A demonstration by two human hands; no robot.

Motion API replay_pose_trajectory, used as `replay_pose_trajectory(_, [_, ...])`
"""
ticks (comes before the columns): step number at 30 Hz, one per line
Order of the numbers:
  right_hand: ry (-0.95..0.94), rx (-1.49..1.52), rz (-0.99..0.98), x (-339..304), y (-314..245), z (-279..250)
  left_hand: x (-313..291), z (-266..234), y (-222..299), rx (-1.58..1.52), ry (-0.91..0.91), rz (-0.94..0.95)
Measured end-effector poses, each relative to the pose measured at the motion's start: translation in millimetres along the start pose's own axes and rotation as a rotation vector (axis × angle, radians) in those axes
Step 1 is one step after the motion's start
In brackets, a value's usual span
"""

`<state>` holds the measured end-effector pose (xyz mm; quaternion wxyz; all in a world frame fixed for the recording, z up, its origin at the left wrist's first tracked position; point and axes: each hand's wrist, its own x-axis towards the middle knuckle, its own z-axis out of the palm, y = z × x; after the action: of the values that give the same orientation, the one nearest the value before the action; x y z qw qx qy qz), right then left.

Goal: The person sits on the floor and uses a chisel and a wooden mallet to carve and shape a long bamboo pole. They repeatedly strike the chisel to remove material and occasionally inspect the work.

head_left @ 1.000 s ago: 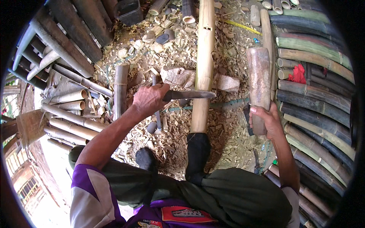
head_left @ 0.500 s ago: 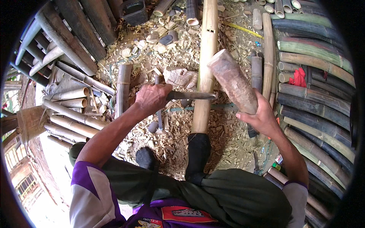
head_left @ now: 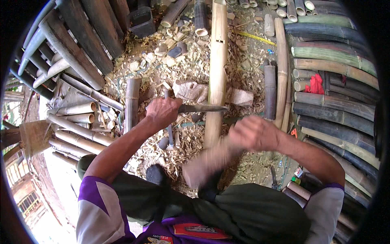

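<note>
My left hand is closed round the handle of a knife. Its blade points right and lies across a pale bamboo pole, which runs away from me with a small notch cut near its far part. In my right hand, a thick wooden mallet is gripped by one end, smeared by motion, its free end swung down and left over my near foot. A block of wood lies under the pole. Left of the pole, a chisel stands close to my left hand.
Wood chips cover the ground. Bamboo lengths are stacked along the right, with a red cloth on them. More bamboo lies at left. A black tub and a yellow tape measure are farther off.
My right hand has moved left and nearer me, swinging the mallet from upright, right of the pole, to down-left. The knife stays across the pole in my left hand. The view has shifted slightly.
</note>
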<state>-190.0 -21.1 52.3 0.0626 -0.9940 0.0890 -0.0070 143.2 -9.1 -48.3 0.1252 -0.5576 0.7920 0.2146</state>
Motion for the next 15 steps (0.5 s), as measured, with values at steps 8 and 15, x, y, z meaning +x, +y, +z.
replay_pose_trajectory(8, [-0.196,-0.091,0.157,-4,5,7,5,-2,-2,-0.031,-0.015,-0.011])
replay_pose_trajectory(15, [-0.336,-0.148,0.310,-3,50,17,10,3,-3,-0.041,0.042,0.009])
